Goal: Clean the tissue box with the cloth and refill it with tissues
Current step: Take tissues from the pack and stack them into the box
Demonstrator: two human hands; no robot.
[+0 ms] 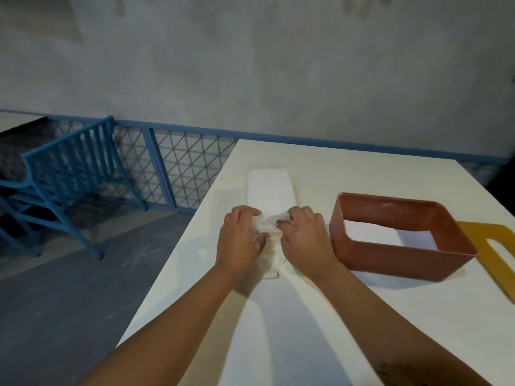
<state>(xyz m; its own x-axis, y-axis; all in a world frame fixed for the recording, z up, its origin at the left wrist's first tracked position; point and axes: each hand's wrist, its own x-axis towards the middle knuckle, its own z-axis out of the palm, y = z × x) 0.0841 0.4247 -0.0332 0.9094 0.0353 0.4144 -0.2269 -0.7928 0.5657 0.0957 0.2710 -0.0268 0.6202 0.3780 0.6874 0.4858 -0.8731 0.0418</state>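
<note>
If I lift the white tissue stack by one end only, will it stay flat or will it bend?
The tissue stack would probably sag: it looks like soft layers, crumpling where the left hand and right hand pinch it. Likely light too.

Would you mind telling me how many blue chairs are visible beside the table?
1. The blue chair stands on the floor left of the white table, against the blue lattice railing. Others may sit outside the frame.
</note>
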